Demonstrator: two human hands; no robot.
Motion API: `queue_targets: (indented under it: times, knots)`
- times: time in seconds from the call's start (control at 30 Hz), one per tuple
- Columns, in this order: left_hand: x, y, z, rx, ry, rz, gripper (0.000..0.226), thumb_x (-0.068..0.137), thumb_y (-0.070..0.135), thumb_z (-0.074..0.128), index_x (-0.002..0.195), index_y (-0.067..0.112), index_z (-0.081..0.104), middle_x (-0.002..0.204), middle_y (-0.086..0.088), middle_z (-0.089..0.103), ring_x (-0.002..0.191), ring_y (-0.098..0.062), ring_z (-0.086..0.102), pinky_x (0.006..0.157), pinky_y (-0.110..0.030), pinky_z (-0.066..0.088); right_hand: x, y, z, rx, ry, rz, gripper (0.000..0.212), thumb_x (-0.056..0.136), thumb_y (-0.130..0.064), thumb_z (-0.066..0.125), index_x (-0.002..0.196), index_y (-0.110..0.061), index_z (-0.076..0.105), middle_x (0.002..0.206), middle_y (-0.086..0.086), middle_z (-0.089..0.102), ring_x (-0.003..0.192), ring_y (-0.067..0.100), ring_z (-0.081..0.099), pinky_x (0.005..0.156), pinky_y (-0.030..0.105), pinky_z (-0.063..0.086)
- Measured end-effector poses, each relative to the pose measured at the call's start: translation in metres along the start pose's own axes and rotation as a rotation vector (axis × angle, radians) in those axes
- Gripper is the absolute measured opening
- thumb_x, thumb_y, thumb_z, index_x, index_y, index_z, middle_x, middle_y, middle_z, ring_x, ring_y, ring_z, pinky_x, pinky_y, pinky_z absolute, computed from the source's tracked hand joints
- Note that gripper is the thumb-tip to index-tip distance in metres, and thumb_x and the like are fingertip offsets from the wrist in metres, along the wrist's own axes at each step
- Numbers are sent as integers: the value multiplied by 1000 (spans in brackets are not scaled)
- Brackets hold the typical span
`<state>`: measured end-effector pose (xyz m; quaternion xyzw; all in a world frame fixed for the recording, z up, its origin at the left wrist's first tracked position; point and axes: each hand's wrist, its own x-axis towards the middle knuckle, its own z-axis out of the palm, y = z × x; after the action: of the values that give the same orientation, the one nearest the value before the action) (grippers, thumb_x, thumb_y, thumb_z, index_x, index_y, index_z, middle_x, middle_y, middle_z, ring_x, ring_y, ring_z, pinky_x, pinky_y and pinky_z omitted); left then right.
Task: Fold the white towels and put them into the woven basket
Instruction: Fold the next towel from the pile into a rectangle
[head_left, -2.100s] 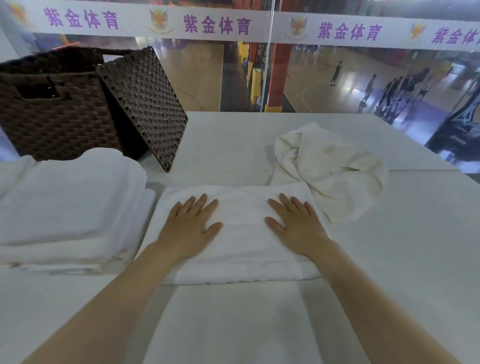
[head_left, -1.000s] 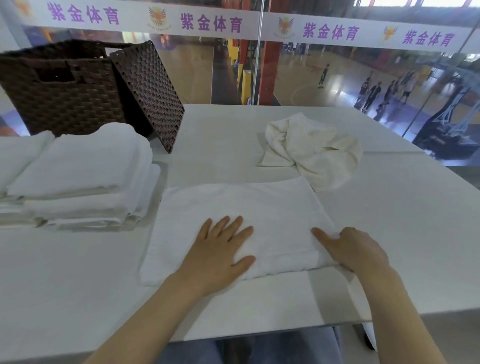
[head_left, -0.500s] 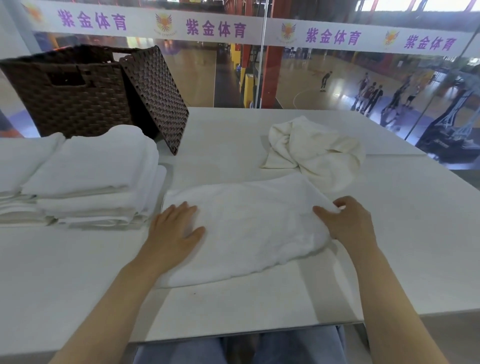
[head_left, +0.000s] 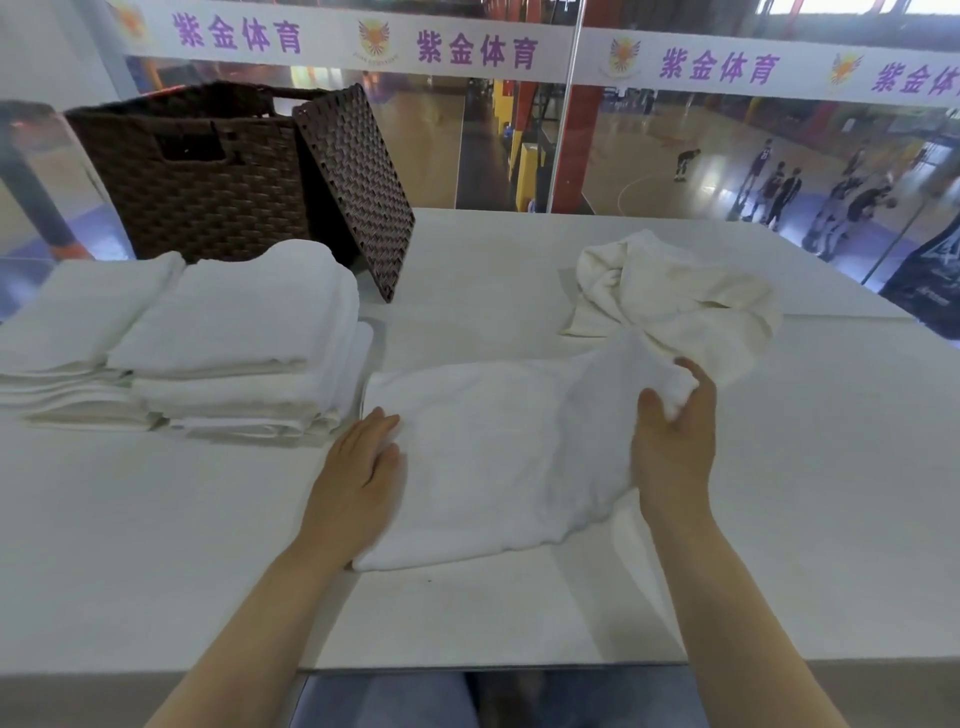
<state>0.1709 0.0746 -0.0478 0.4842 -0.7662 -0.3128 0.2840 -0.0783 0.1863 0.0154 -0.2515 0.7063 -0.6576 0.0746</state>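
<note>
Change: since the frame half a second earlier, the right edge of the towel (head_left: 493, 457) had come up off the table (head_left: 156, 545), and the left hand (head_left: 358, 483) had slid out to the towel's left edge.
Towel: lay half-folded at the near middle of the table, its right side raised and drooping.
Handling: looked soft, limp and light; it sagged wherever unsupported, so it would probably fold best taken by an edge or corner while the far side was pinned.
Right hand: the right hand (head_left: 675, 441) pinched the lifted right edge, thumb and fingers closed on the cloth.
Left hand: lay flat, fingers straight, pressing the left edge down.
Hands: well apart, one at each side of the towel.
Folded stack: the folded towels (head_left: 228, 343) sat just left of the towel, not yet in the basket.
Crumpled towel: the crumpled towel (head_left: 675, 296) lay behind the right hand, unfolded.
Basket: the woven basket (head_left: 197, 192) stood at the far left, its lid (head_left: 358, 192) leaning against its side.
</note>
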Motion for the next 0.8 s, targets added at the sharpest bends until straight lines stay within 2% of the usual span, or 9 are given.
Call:
queue_targets:
  times: [0.1,0.23,0.3,0.4,0.47,0.57,0.63,0.7,0.8]
  knots:
    - [-1,2,-3,-132,35,-73,41,104,32,37,145,30,41,151,17,34,137,3,28,110,-16,15,-24,-28,22,-163,-215,-289,49,98,-9,49,143,-24,38,122,-9,56,92,-3,48,74,11,35]
    - [-5,20,-15,-648,-7,-255,43,100,59,28,136,45,48,133,30,53,124,11,47,107,-17,34,-72,-35,61,-352,-541,-616,58,87,2,51,142,-19,46,138,2,56,120,13,50,100,11,30]
    - [-1,21,-16,-799,-30,-284,47,100,60,26,128,40,57,120,23,66,106,10,61,97,-17,44,-101,-23,79,-506,-670,-848,61,78,-2,59,137,-13,50,130,9,62,114,19,58,105,23,38]
    - [7,9,-16,-925,21,-374,56,96,66,31,137,34,51,135,17,57,101,8,59,93,-20,37,-134,4,89,-682,-882,-1018,54,82,-10,53,136,-10,47,127,12,62,110,29,63,103,41,46]
    - [11,2,-18,-894,2,-356,52,94,67,37,133,38,54,125,24,61,105,7,59,92,-19,37,-141,15,91,-760,-902,-1013,50,85,-14,39,135,-10,47,131,11,60,117,28,59,109,40,41]
    - [9,-3,-19,-839,-21,-307,48,94,63,44,133,38,55,127,22,62,118,5,56,106,-25,36,-136,10,90,-770,-981,-966,51,89,-20,53,138,-9,47,139,10,55,125,25,54,114,37,30]
    - [4,-2,-22,-764,-29,-244,43,98,55,42,138,41,48,137,26,52,126,9,46,111,-26,30,-131,-6,83,-644,-1152,-813,55,96,-34,53,145,-12,39,147,7,45,133,22,43,121,38,22]
    - [4,-4,-27,-708,-86,-218,49,95,55,45,142,40,44,146,23,44,135,3,39,116,-33,26,-118,-31,72,-480,-1240,-583,46,102,-34,44,145,-17,40,146,2,47,129,17,42,115,31,26]
    - [8,6,-34,-613,-101,-228,54,93,54,47,145,40,40,151,21,37,139,-2,34,119,-36,23,-80,-45,61,-458,-948,-575,35,103,-19,40,136,-17,53,139,1,56,126,19,47,114,26,26]
